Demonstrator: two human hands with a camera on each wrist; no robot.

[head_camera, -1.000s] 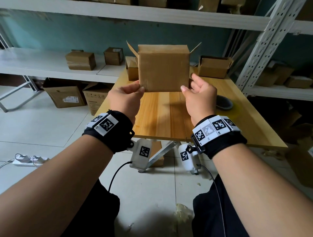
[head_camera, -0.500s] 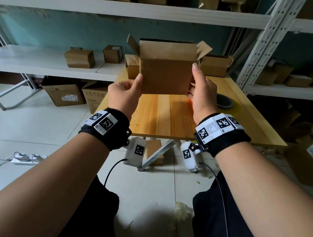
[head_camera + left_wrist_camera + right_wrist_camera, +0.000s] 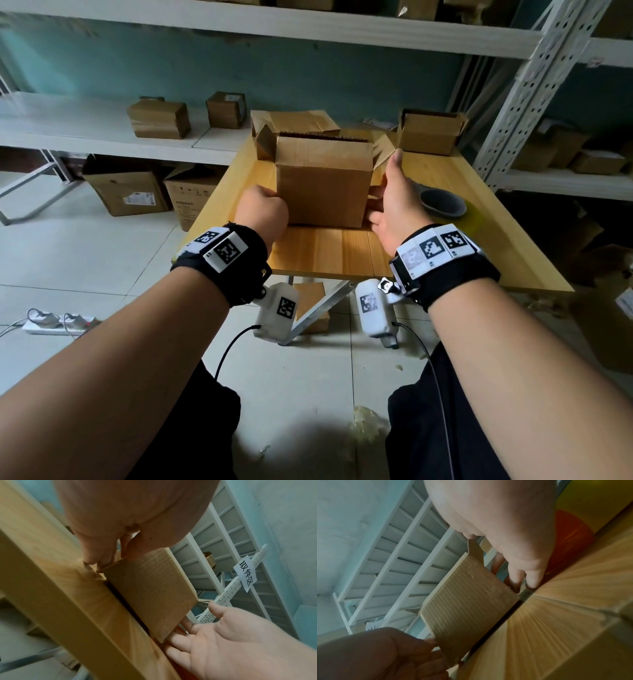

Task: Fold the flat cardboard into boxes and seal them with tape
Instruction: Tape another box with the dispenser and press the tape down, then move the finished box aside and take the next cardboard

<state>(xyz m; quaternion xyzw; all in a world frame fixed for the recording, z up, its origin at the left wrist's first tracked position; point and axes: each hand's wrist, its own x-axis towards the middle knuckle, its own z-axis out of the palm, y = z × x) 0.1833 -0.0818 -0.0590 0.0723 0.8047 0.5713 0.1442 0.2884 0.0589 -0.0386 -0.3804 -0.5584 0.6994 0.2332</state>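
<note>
A brown cardboard box (image 3: 323, 181) stands upright on the wooden table (image 3: 325, 253), its top flaps open and its inside hidden. My left hand (image 3: 263, 212) holds its lower left corner, thumb on the near face and fingers along the left side; the left wrist view shows the same corner of the box (image 3: 150, 592). My right hand (image 3: 390, 202) lies flat against the box's right side with straight fingers (image 3: 180, 639) and the thumb pointing up, free. In the right wrist view a thin dark gap separates the box (image 3: 467, 604) from the table.
Another box (image 3: 294, 123) sits right behind, and an open one (image 3: 430, 132) at the table's back right. A dark grey bowl-like object (image 3: 443, 204) lies right of my right hand, an orange object (image 3: 570, 536) close by it. Shelves with boxes (image 3: 159, 118) stand left; a metal rack post (image 3: 534, 85) stands right.
The box has come down from mid-air to the table top. My right thumb has left its near face and both hands have dropped to its lower sides.
</note>
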